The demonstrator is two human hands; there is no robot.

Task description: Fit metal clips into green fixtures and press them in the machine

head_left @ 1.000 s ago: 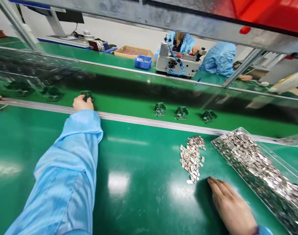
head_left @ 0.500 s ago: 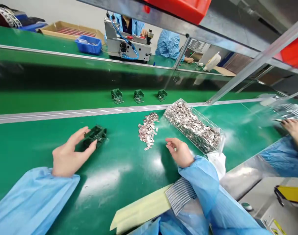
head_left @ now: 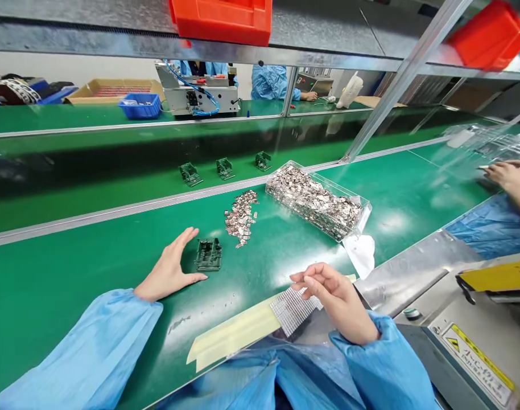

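My left hand (head_left: pixel 171 269) rests on the green table with fingers spread, cupped just left of a small dark green plastic part (head_left: pixel 209 254) that it does not grip. My right hand (head_left: pixel 330 293) hovers near the table's front edge, fingers curled in a pinch over a grey gridded sheet (head_left: pixel 294 308) lying on a pale yellow strip (head_left: pixel 230 333); what it pinches is too small to tell. A loose pile of small silvery metal pieces (head_left: pixel 240 217) lies beyond the part. A clear tray (head_left: pixel 317 200) full of the same pieces stands to the right.
Three green parts (head_left: pixel 224 167) ride on the conveyor belt behind a metal rail. A white bag (head_left: pixel 361 254) lies by the tray. Another person's hands (head_left: pixel 506 174) work at far right. A grey machine (head_left: pixel 465 330) sits at lower right. Workers and equipment occupy the far bench.
My left hand brought the green part from the conveyor onto the table and let go of it. My right hand drew back from the metal pile to the gridded sheet.
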